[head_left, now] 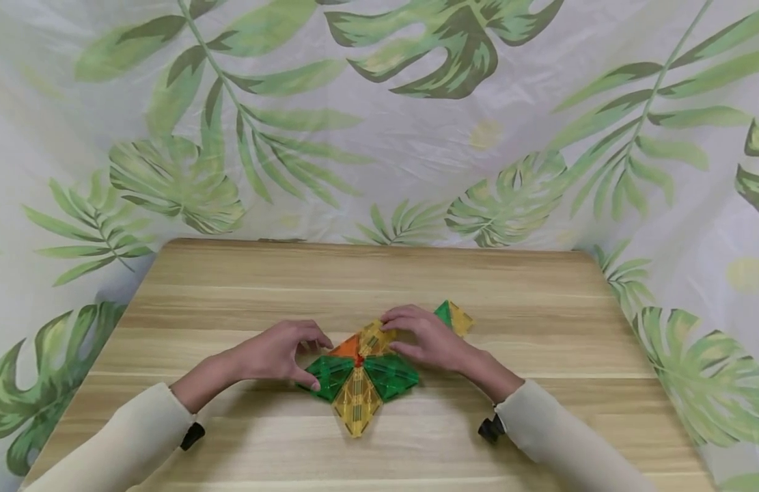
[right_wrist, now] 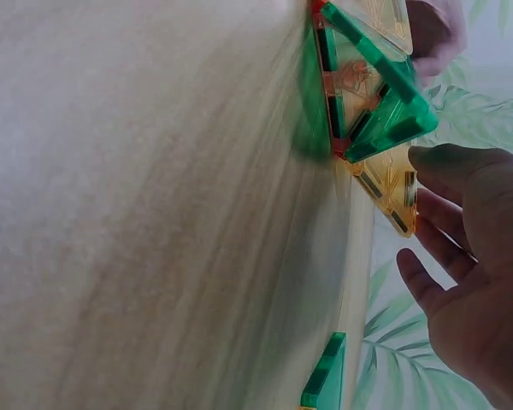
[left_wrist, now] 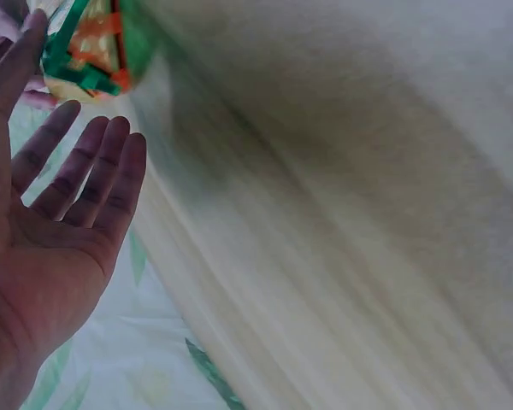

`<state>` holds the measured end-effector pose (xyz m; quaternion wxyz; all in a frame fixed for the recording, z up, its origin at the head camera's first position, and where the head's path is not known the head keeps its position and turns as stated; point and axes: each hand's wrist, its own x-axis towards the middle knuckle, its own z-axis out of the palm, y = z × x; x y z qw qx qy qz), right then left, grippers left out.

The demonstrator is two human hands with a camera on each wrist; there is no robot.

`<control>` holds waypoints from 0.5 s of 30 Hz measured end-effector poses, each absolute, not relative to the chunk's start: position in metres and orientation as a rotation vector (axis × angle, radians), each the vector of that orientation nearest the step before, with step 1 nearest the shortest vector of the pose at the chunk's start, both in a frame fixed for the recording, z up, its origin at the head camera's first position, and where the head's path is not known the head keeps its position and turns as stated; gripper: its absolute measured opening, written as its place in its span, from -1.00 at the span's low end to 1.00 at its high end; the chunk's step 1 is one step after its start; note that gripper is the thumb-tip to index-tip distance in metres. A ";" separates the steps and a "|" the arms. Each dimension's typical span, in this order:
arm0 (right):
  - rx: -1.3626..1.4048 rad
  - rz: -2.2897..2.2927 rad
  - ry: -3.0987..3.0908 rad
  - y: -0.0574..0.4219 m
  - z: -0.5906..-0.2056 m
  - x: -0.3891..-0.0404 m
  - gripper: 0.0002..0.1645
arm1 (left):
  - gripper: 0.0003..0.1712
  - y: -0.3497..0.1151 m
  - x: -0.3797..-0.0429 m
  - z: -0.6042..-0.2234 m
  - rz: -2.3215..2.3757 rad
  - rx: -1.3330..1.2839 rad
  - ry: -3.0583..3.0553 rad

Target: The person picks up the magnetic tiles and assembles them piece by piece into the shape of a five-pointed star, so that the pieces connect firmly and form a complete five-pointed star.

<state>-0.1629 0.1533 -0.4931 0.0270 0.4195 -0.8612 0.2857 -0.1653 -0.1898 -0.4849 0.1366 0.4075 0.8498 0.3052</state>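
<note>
Translucent magnetic tiles are joined into a star-like build on the table, raised off it in places. Around its red centre [head_left: 358, 360] sit a left green tile [head_left: 330, 372], a right green tile [head_left: 391, 376], a front yellow tile [head_left: 357, 403], an orange tile [head_left: 347, 347] and a back yellow tile [head_left: 374, 338]. My left hand [head_left: 277, 352] is at the left side, its thumb tip on the left green tile and its fingers extended near the orange one. My right hand [head_left: 431, 338] holds the back yellow tile [right_wrist: 389, 192] between thumb and fingers.
Behind my right hand lie a loose green tile [head_left: 443, 312] and a yellow tile [head_left: 460, 319], edge to edge. The wooden table [head_left: 231, 287] reaches back to a leaf-printed cloth [head_left: 410, 157]. Black wrist straps [head_left: 192, 435] show below both sleeves.
</note>
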 end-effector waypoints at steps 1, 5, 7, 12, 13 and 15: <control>1.286 0.877 -2.664 0.154 -0.493 -0.162 -0.63 | -0.32 -0.190 -0.164 -0.486 0.884 1.183 2.453; 1.217 0.839 -2.662 0.158 -0.495 -0.155 -0.67 | -0.49 -0.190 -0.167 -0.487 0.933 1.184 2.423; 1.177 0.835 -2.646 0.161 -0.496 -0.150 -0.68 | -0.57 -0.189 -0.170 -0.487 0.958 1.180 2.405; 1.131 0.853 -2.595 0.170 -0.500 -0.135 -0.71 | -0.68 -0.186 -0.179 -0.488 0.993 1.180 2.386; 1.129 0.856 -2.590 0.172 -0.501 -0.132 -0.71 | -0.69 -0.185 -0.180 -0.489 0.999 1.187 2.383; 1.125 0.855 -2.583 0.175 -0.501 -0.128 -0.72 | -0.71 -0.183 -0.183 -0.489 1.008 1.203 2.380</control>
